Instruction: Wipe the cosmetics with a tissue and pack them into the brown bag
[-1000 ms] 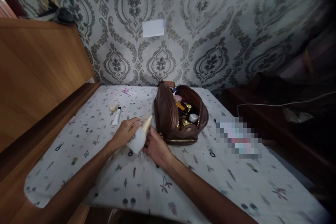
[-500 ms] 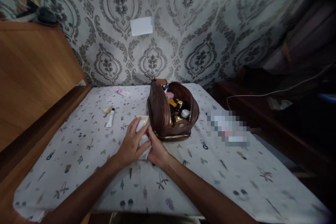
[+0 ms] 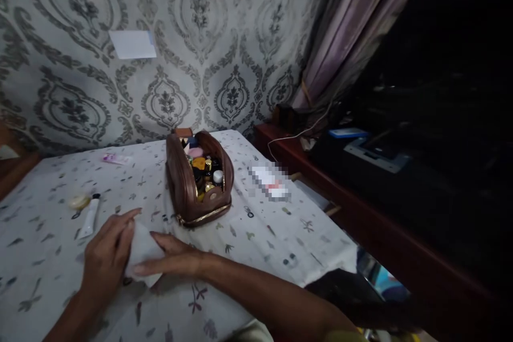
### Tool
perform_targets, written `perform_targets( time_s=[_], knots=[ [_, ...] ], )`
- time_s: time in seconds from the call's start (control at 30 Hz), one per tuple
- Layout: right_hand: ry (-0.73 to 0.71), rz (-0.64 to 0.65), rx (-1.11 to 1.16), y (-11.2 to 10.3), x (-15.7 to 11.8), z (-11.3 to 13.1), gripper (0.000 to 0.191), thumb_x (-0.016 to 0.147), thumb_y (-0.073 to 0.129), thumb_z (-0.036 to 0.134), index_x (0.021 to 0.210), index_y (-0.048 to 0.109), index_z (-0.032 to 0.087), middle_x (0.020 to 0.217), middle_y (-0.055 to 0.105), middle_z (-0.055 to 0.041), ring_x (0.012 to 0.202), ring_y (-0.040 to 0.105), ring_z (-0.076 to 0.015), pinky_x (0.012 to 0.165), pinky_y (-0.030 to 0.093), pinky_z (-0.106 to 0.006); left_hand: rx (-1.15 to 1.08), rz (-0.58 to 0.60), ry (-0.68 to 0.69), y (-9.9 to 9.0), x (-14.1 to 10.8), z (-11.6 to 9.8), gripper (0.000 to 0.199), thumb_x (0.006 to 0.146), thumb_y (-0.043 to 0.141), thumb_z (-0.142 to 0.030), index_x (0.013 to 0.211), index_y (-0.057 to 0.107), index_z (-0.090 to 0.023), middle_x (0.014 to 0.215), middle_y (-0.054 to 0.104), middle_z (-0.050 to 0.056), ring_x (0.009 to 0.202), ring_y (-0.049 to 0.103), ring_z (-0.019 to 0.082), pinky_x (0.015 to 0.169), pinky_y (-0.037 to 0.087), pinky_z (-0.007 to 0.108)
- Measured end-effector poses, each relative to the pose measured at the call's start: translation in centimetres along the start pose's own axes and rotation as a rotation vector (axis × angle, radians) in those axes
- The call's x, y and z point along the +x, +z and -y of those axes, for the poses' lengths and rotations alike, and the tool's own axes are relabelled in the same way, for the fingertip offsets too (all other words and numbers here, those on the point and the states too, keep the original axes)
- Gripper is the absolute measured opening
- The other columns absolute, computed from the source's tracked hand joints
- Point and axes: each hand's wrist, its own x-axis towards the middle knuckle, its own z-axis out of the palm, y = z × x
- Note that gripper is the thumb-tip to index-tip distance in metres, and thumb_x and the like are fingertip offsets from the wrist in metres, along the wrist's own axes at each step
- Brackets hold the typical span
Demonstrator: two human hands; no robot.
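Note:
My left hand and my right hand are closed on a white tissue, low over the near left part of the table. The tissue looks thin and folded, with a corner hanging below the right fingers. Whether anything is wrapped inside it is hidden. Beyond my hands stands a brown toiletry bag, unzipped and full of small bottles and jars, among them a white-capped one. Left of my left hand lie a white tube with a black cap and a small round cream-coloured item.
A pink and white tube lies at the back left of the patterned tablecloth. A blurred-out flat item rests right of the bag. Dark red furniture with a cable borders the table's right side.
My view has swung to the right, so the bag and table appear further left. Both hands still hold the white tissue, which now shows more; the yellowish part seen before is out of sight.

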Motion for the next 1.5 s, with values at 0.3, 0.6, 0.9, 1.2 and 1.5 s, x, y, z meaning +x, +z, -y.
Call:
perform_targets(
  time_s=[0.3, 0.6, 0.9, 1.2, 1.5],
  knots=[
    [-0.040, 0.021, -0.074, 0.5, -0.1, -0.2, 0.080, 0.045, 0.087, 0.057, 0.111, 0.060, 0.021, 0.094, 0.058, -0.0005, 0.071, 0.054, -0.0117, 0.049, 0.048, -0.019, -0.343, -0.046, -0.732, -1.6, 1.4, -0.4, 0.040, 0.083, 0.052, -0.057, 0.102, 0.064, -0.023, 0.068, 0.057, -0.004, 0.057, 0.048, 0.015, 0.048, 0.038, 0.022],
    [-0.107, -0.143, 0.433, 0.0, 1.6, -1.4, 0.078, 0.045, 0.089, 0.057, 0.103, 0.049, 0.024, 0.101, 0.061, 0.0001, 0.071, 0.060, -0.0121, 0.061, 0.051, -0.029, 0.008, 0.042, -0.144, 0.9, -0.1, 0.2, 0.069, 0.079, 0.049, -0.059, 0.132, 0.055, -0.015, 0.090, 0.049, 0.006, 0.079, 0.055, 0.026, 0.077, 0.049, 0.043],
    [-0.029, -0.027, 0.413, -0.6, 1.4, -1.1, 0.079, 0.040, 0.095, 0.043, 0.105, 0.055, 0.022, 0.097, 0.063, 0.0006, 0.068, 0.063, -0.0123, 0.059, 0.050, -0.027, -0.155, 0.044, -0.387, -0.2, 0.6, 0.0, 0.038, 0.079, 0.052, -0.057, 0.092, 0.059, -0.022, 0.069, 0.054, -0.003, 0.052, 0.044, 0.014, 0.051, 0.041, 0.026],
    [-0.082, -0.120, 0.561, -0.5, 2.2, -1.8, 0.062, 0.047, 0.091, 0.036, 0.097, 0.058, 0.020, 0.087, 0.064, 0.0014, 0.068, 0.061, -0.0137, 0.065, 0.046, -0.029, -0.049, -0.299, -0.331, -0.8, 0.2, -0.1, 0.021, 0.089, 0.042, -0.040, 0.080, 0.052, -0.024, 0.070, 0.053, -0.002, 0.066, 0.054, 0.019, 0.061, 0.045, 0.032],
    [0.057, -0.071, 0.625, 0.0, 2.1, -0.9, 0.020, 0.074, 0.061, 0.035, 0.083, 0.063, 0.017, 0.075, 0.066, -0.0018, 0.067, 0.057, -0.0156, 0.062, 0.042, -0.027, 0.084, -0.109, 0.518, 1.4, -1.1, -1.9, 0.008, 0.082, 0.057, -0.015, 0.078, 0.054, -0.021, 0.111, 0.060, 0.013, 0.109, 0.057, 0.032, 0.095, 0.041, 0.050]
  ],
)
